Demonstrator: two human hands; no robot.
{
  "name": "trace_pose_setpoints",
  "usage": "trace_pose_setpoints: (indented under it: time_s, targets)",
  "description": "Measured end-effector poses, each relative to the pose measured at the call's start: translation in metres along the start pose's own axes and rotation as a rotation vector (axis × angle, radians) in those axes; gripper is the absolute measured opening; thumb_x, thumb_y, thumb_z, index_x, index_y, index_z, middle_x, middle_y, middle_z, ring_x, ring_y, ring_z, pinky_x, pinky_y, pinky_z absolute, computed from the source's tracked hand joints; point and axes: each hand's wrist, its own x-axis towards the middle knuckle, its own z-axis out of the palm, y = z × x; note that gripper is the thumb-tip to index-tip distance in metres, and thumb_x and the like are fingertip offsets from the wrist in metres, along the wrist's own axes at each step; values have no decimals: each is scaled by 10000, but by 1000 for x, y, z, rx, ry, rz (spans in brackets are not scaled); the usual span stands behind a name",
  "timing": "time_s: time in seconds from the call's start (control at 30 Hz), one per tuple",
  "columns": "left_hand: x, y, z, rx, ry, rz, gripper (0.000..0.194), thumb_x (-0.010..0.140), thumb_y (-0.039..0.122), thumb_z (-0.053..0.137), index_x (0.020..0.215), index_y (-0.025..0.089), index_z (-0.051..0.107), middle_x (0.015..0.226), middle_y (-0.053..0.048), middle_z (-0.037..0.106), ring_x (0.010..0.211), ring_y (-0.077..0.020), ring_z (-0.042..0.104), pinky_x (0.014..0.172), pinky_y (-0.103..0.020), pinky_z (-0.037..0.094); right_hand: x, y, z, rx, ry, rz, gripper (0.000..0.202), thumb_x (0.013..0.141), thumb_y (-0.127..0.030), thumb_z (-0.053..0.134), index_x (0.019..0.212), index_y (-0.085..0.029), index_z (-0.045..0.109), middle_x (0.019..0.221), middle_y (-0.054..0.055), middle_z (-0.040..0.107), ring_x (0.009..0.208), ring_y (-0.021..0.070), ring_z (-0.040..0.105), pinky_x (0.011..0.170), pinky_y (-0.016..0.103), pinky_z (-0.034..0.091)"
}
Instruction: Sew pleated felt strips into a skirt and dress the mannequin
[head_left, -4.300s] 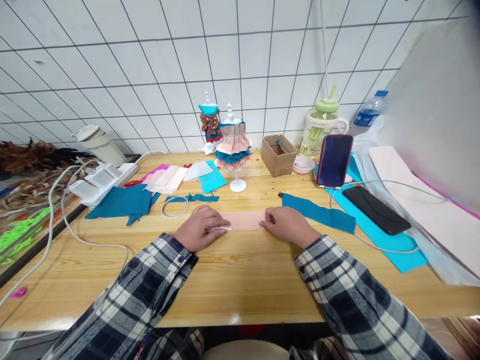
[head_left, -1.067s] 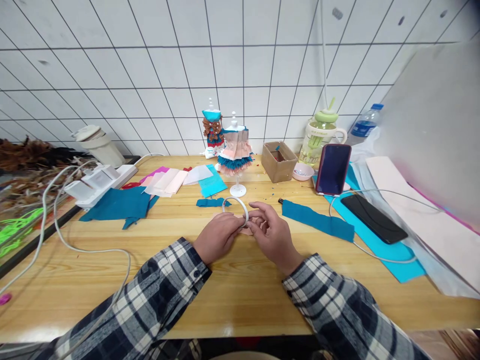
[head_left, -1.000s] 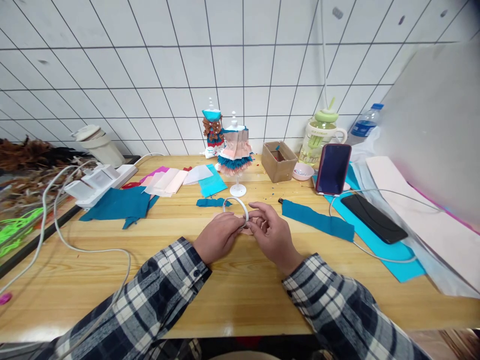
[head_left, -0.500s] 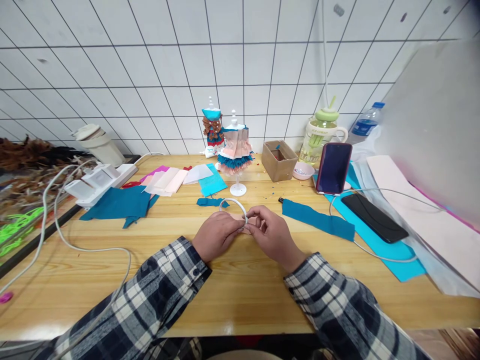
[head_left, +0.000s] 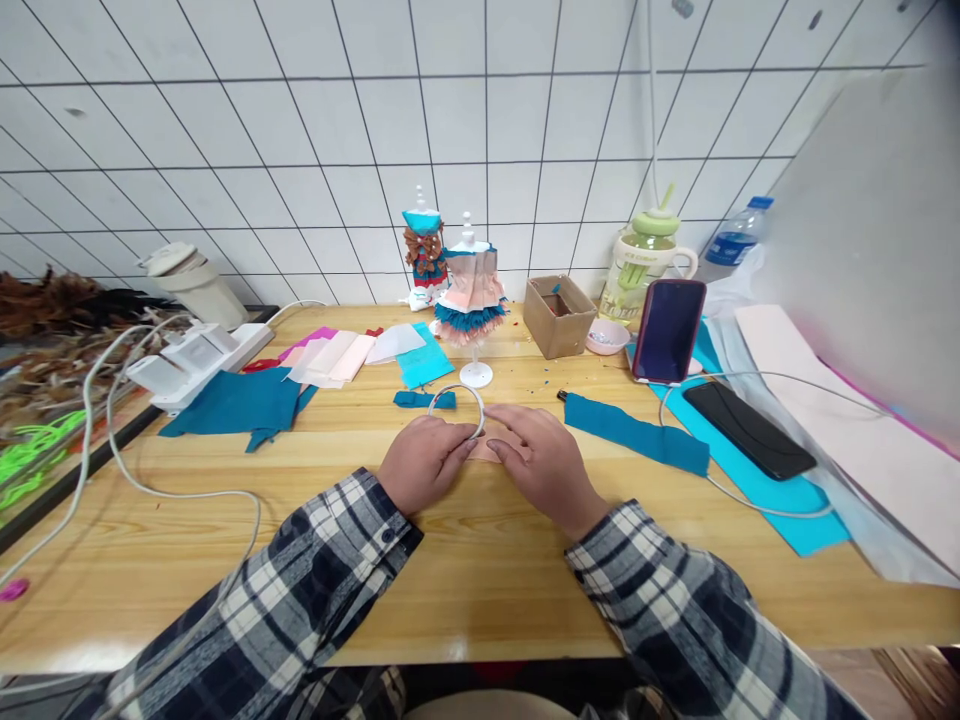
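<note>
My left hand (head_left: pixel 425 462) is closed on the lower edge of a narrow white ring, which looks like a roll of tape (head_left: pixel 481 400) standing upright. Under and between my hands lies a small piece of pale pink crepe paper (head_left: pixel 496 440), partly hidden by fingers. Over its right part rests my right hand (head_left: pixel 551 468), thumb and forefinger apart, the forefinger's tip close to the ring. Just behind the ring is a short teal strip (head_left: pixel 424 399). A longer teal crepe strip (head_left: pixel 637 434) stretches out to the right of my right hand.
Two small dress forms (head_left: pixel 474 300) in paper outfits stand at the back, beside a cardboard box (head_left: pixel 559 318). Phones (head_left: pixel 667 330), a drink jug (head_left: pixel 649 265) and paper sheets are at right. Coloured paper (head_left: pixel 240 405), a power strip (head_left: pixel 199 365) and cables lie left.
The ring has shifted slightly left and turned its round face more toward me. My right thumb and forefinger have parted from their pinch at the ring and spread over the pink paper.
</note>
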Motion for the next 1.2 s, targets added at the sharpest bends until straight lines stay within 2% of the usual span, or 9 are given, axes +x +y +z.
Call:
trace_pose_setpoints:
  time_s: [0.13, 0.27, 0.43, 0.83, 0.9, 0.97, 1.03, 1.07, 1.2]
  targets:
    - [1, -4, -3, 29, -39, 7, 338, 984, 337, 364, 1031, 180, 660, 812, -60, 687, 757, -212, 590, 710, -341, 400, 0, 1, -2, -83, 17, 50, 162, 935, -255, 535, 910, -226, 692, 901, 15, 734, 869, 192, 624, 794, 329, 442]
    - [0, -15, -12, 60, -33, 75, 334, 976, 319, 367, 1053, 179, 660, 845, -69, 678, 813, -224, 582, 755, -356, 395, 2, 3, -8, -101, 38, 94, 140, 918, -225, 553, 882, -218, 688, 887, 15, 731, 848, 190, 623, 769, 319, 426]
    - [-2, -24, -20, 120, 7, 56, 340, 976, 322, 362, 975, 174, 668, 828, -69, 675, 812, -225, 565, 764, -360, 388, 1, 1, -7, -95, 21, 129, 139, 903, -207, 564, 868, -223, 697, 871, 17, 730, 844, 188, 630, 753, 310, 433]
    - [-3, -21, -9, -114, 160, -234, 339, 929, 374, 423, 805, 186, 675, 730, -47, 656, 753, -210, 560, 690, -329, 381, -3, -15, 2, -51, 31, 77, 146, 911, -203, 551, 846, -212, 682, 832, 18, 711, 807, 167, 633, 721, 284, 447]
    - [-4, -30, -10, -240, 258, -342, 299, 909, 356, 444, 779, 180, 648, 712, -35, 642, 723, -195, 564, 676, -318, 398, -3, -13, -2, -36, 63, 80, 152, 904, -194, 545, 835, -210, 679, 816, 21, 701, 790, 164, 629, 704, 278, 449]
    - [-8, -47, -16, -368, 468, -490, 280, 908, 326, 425, 747, 178, 600, 656, -16, 597, 647, -170, 549, 645, -305, 415, -2, -9, -7, -16, 134, 104, 150, 888, -188, 548, 810, -204, 675, 791, 25, 689, 768, 161, 622, 684, 271, 451]
    - [-15, -69, -25, -356, 636, -519, 292, 936, 335, 393, 786, 190, 598, 626, -2, 556, 652, -164, 546, 685, -309, 433, 0, -4, -13, 24, 183, 163, 133, 864, -200, 562, 792, -199, 674, 785, 28, 689, 740, 156, 616, 659, 264, 455]
    - [-19, -79, -30, -329, 652, -526, 280, 942, 347, 405, 832, 195, 612, 674, -11, 581, 721, -174, 569, 736, -320, 437, 2, -1, -15, 58, 178, 206, 121, 851, -212, 571, 789, -198, 674, 787, 27, 693, 714, 150, 611, 639, 259, 456]
    - [-32, -110, -35, -83, 294, -513, 261, 926, 414, 501, 1003, 194, 619, 852, -18, 676, 877, -209, 603, 772, -357, 444, 7, 6, -14, 232, 0, 438, 116, 790, -289, 608, 812, -192, 668, 743, 8, 687, 568, 118, 550, 537, 240, 425]
